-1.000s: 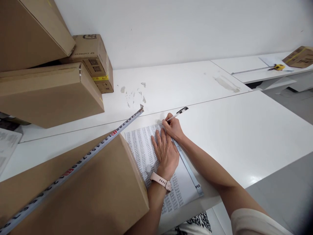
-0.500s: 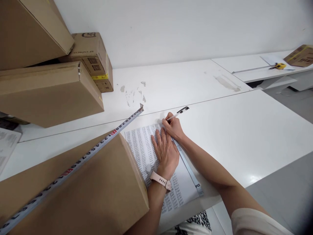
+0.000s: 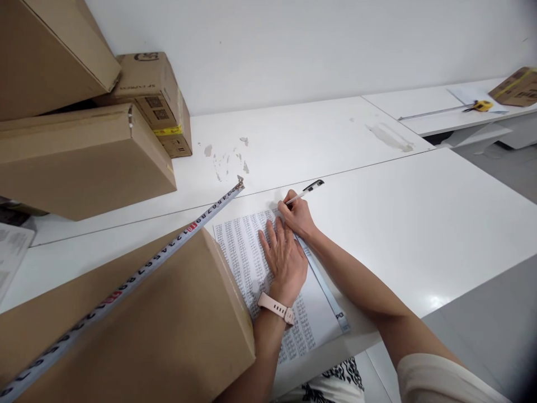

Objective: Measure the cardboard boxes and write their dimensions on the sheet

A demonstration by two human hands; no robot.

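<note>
My left hand lies flat on a sheet of paper covered in columns of handwriting, its fingers spread. My right hand grips a pen with a clear barrel and black end, at the sheet's top right corner; the pen's tip is hidden by the fingers. Under the sheet's right edge shows a bluish strip with printed letters. Left of the paper sits a large cardboard box, with an extended measuring tape stretched across its top, the hooked end sticking out past the box.
More cardboard boxes are stacked at the back left, one with yellow tape. On a farther table at the right lie a yellow tape measure and another box. The white table has a seam along it and a front right edge.
The view has shifted very slightly. Both hands keep their places on the paper, and the pen has barely tilted.
</note>
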